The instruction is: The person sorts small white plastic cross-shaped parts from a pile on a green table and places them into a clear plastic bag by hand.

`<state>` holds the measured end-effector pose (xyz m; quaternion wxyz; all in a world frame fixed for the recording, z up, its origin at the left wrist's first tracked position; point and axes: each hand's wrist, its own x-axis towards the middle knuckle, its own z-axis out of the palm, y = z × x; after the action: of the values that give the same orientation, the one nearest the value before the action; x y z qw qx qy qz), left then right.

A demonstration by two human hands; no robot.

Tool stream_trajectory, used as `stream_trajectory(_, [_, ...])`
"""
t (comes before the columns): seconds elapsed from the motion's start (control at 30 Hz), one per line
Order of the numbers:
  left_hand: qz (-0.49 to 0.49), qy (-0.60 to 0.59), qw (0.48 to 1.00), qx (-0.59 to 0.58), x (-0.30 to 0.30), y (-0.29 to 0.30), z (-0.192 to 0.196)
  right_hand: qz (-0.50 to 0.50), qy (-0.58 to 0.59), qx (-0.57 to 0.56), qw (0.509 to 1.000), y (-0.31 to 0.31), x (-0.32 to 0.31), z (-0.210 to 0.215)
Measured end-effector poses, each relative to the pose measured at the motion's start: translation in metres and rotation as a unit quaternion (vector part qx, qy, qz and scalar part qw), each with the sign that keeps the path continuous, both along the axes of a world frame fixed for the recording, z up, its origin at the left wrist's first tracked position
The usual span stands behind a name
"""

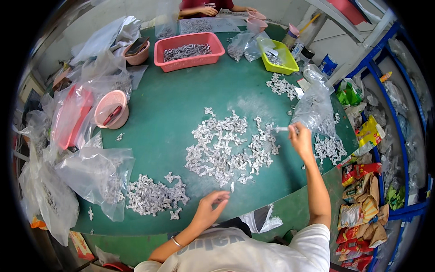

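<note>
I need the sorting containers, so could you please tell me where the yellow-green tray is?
In the head view the yellow-green tray sits at the table's far right edge, right of the pink basket, beside a clear plastic bag.

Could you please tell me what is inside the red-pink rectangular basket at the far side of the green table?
The basket holds a loose heap of small grey metal parts spread along its floor. Whatever lies beneath that heap is covered.

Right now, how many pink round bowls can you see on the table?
4. One bowl sits at the left edge, one beside the pink basket, and two at the far end near another person's hand. Bags may hide more.
</note>
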<state>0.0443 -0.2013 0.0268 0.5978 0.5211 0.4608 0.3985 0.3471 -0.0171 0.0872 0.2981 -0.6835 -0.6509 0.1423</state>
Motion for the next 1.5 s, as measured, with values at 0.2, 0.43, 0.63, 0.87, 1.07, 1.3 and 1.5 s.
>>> stream_trajectory(0.2, [0.008, -0.005, 1.0, 0.015, 0.001, 0.0, -0.001, -0.198, -0.061, 0.24, 0.948, 0.036, 0.062, 0.009])
stream_trajectory(0.43, [0.001, 0.003, 1.0, 0.0, -0.001, 0.0, 0.001, -0.233, -0.065, 0.355, 0.903, 0.07, 0.06, 0.014])
stream_trajectory(0.63, [0.021, -0.003, 1.0, -0.009, -0.004, -0.004, -0.006, -0.231, -0.065, 0.45, 0.86, 0.05, 0.048, 0.038])
stream_trajectory(0.87, [-0.001, -0.006, 1.0, -0.001, 0.0, -0.003, 0.001, -0.198, -0.241, 0.208, 0.927, 0.089, 0.072, -0.017])
stream_trajectory(1.07, [-0.004, 0.007, 1.0, 0.014, -0.001, -0.006, -0.003, -0.204, -0.187, 0.22, 0.935, 0.038, 0.07, -0.017])
stream_trajectory(1.3, [-0.005, 0.012, 1.0, 0.02, 0.003, -0.012, -0.001, 0.021, -0.014, -0.001, 1.0, -0.052, -0.011, -0.03])
stream_trajectory(1.5, [-0.015, 0.032, 0.999, 0.014, 0.007, -0.022, 0.002, 0.079, -0.161, -0.029, 0.983, -0.059, -0.074, -0.049])
